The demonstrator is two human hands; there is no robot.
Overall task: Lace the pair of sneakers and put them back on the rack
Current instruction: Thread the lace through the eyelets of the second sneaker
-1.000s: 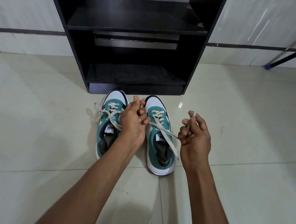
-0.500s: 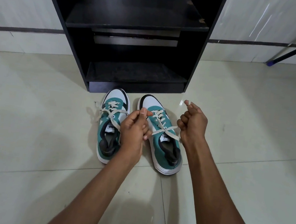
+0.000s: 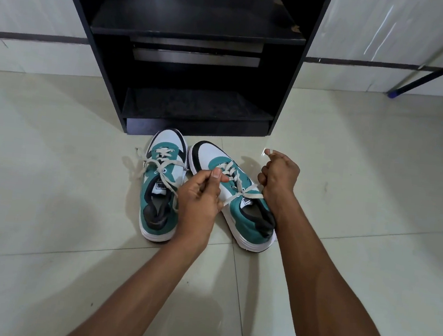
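Note:
Two teal, white and black sneakers stand side by side on the tiled floor in front of a black rack [image 3: 199, 31]. The left sneaker [image 3: 161, 189] has cream laces lying loose across its tongue. The right sneaker [image 3: 236, 196] is turned slightly, toe to the left. My left hand [image 3: 202, 193] pinches one end of the right sneaker's lace [image 3: 242, 194] between the two shoes. My right hand [image 3: 278, 178] is closed on the other end at the shoe's right side, the lace tip poking out above the fist. The lace crosses taut over the tongue.
The rack's lower shelf [image 3: 197, 105] sits just behind the shoe toes, with an upper shelf above it. A dark pole with a blue tip [image 3: 393, 94] leans against the wall at the right. Pale floor tiles [image 3: 47, 204] surround the shoes.
Both hands moved down and apart, drawing the right sneaker's lace tight across its tongue. The right sneaker turned, its heel swinging to the right. The view shifted closer to the rack.

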